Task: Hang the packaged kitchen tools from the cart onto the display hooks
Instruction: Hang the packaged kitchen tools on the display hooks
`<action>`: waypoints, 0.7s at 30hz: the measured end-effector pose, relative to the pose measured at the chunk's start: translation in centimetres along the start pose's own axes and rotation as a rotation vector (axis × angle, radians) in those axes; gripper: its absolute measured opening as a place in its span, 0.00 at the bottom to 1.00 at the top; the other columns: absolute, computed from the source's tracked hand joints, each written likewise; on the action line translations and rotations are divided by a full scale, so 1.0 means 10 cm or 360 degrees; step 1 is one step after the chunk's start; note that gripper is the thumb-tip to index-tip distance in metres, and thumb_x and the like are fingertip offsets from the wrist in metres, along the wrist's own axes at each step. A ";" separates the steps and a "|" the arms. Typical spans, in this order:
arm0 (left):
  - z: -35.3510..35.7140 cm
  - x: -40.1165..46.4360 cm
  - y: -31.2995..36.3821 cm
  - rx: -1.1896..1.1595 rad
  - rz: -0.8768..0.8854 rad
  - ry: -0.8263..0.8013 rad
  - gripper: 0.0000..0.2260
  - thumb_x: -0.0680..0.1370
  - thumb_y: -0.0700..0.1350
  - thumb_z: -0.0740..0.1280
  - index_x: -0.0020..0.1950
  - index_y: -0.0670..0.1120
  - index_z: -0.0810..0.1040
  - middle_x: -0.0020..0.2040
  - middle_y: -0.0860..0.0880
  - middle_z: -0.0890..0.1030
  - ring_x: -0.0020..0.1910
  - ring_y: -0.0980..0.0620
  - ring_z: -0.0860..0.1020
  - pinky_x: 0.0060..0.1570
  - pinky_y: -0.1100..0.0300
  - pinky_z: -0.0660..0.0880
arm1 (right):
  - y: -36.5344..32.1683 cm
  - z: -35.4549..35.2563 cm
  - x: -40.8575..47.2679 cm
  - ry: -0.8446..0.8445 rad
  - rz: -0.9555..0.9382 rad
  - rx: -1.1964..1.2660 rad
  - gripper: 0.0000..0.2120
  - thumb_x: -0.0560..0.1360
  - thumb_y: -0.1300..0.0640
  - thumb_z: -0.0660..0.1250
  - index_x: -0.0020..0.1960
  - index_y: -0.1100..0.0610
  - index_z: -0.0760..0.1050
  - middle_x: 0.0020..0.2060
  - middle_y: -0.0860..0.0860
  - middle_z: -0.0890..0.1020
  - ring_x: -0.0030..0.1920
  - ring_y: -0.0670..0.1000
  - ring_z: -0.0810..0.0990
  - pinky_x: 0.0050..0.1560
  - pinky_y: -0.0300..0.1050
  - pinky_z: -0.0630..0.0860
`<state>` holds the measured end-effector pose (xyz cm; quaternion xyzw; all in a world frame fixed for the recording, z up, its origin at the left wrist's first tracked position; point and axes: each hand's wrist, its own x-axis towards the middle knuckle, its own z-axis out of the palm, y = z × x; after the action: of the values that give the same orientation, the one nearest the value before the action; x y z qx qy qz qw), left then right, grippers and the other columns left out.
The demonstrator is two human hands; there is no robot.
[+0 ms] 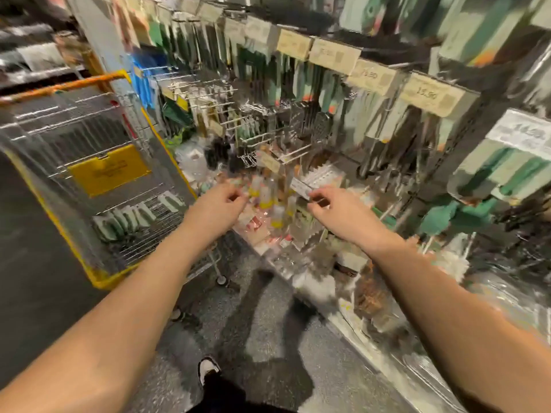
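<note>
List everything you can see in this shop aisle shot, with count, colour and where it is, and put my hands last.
Cart: one, wire with yellow trim, left.
Packaged tools in cart: several, pale green, on its floor.
Display hooks: many, metal, centre rack.
Hanging packages: many, green and white, upper wall.
Price tags: several, cream, along the hook ends.
Small yellow-capped packages: a few, blurred, between the hands.
Shoe: one, white, on the floor below.
Left hand: fingers curled at the packages; grip unclear.
Right hand: fingers curled near a tag; grip unclear.
</note>
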<state>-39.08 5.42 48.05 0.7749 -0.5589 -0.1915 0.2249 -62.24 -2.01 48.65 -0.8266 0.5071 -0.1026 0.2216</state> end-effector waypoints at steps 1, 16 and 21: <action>-0.03 0.02 -0.24 0.0024 -0.0058 -0.0011 0.10 0.83 0.49 0.61 0.50 0.46 0.79 0.44 0.48 0.78 0.45 0.46 0.76 0.39 0.56 0.65 | -0.09 0.18 0.11 -0.0092 -0.0031 0.0004 0.17 0.81 0.50 0.62 0.68 0.52 0.76 0.59 0.51 0.81 0.55 0.53 0.81 0.55 0.48 0.77; -0.52 0.81 -3.22 0.0015 -0.0756 -0.0310 0.12 0.84 0.49 0.57 0.49 0.45 0.78 0.39 0.45 0.81 0.33 0.47 0.77 0.34 0.55 0.73 | -1.76 2.54 1.87 -0.0781 -0.0084 0.0060 0.10 0.78 0.51 0.65 0.44 0.58 0.78 0.37 0.53 0.79 0.40 0.54 0.78 0.40 0.48 0.69; -0.53 1.20 -3.84 -0.0105 -0.0973 -0.0331 0.11 0.84 0.48 0.57 0.52 0.45 0.77 0.45 0.45 0.81 0.40 0.46 0.79 0.43 0.53 0.75 | -2.00 3.13 2.49 -0.0925 -0.0071 0.0086 0.06 0.78 0.51 0.64 0.51 0.51 0.78 0.43 0.48 0.76 0.43 0.51 0.76 0.39 0.44 0.70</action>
<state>-2.60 5.24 30.22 0.8754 -0.3138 -0.3462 0.1239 -22.48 -8.08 29.15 -0.8260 0.4012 0.1202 0.3772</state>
